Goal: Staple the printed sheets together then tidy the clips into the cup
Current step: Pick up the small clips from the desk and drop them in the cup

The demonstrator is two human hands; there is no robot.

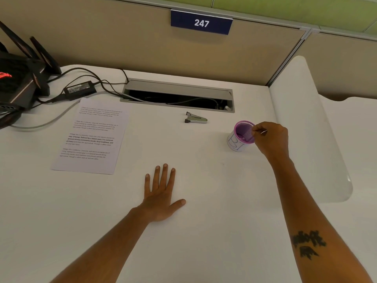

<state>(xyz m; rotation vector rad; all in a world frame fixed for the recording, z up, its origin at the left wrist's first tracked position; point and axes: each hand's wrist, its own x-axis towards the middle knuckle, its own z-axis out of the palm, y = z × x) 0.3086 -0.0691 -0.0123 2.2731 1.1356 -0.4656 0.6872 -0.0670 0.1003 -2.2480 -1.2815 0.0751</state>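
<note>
A: White surface [204, 231], beige partition [122, 41] behind, tag 247 [201, 23]. Router [18, 78] far left.
B: Sheets?
A: Sheets [90, 137] flat, left of centre. Left hand [161, 198] flat on surface, fingers straight, holding nothing.
B: Right?
A: Right hand [271, 137] at cup [241, 136] rim, grip pinched on a thin clip [262, 132]. Stapler [195, 118] apart, left of cup.

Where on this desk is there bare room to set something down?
Bare desk lies between the printed sheets and the cup, in front of the stapler, around the flat left hand. Crowded: the far left, with router, adapter and cables.
</note>
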